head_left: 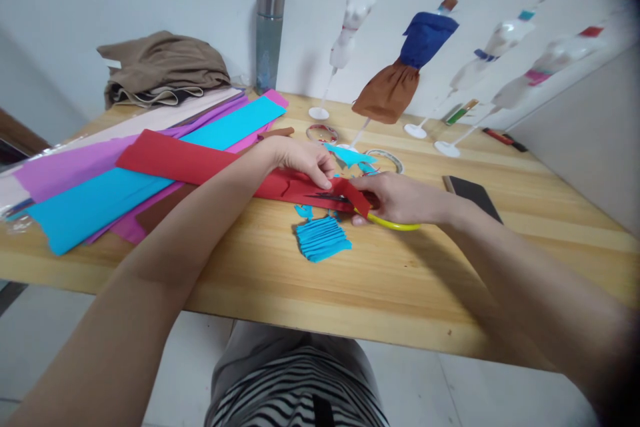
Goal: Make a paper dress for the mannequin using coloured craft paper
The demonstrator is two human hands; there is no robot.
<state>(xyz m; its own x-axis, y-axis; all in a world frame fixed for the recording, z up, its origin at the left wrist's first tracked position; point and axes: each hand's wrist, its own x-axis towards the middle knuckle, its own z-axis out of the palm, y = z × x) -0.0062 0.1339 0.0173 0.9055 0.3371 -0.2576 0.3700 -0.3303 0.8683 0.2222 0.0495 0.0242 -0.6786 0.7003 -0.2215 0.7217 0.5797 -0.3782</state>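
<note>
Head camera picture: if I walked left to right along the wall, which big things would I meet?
Brown cloth → tall bottle → pink-necked mannequin → mannequin in a blue top and brown skirt → teal-necked mannequin → red-necked mannequin.

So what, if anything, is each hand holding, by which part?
The right hand holds yellow-handled metal scissors by the handles; the left hand grips the long red paper-like strip near the blades.
</note>
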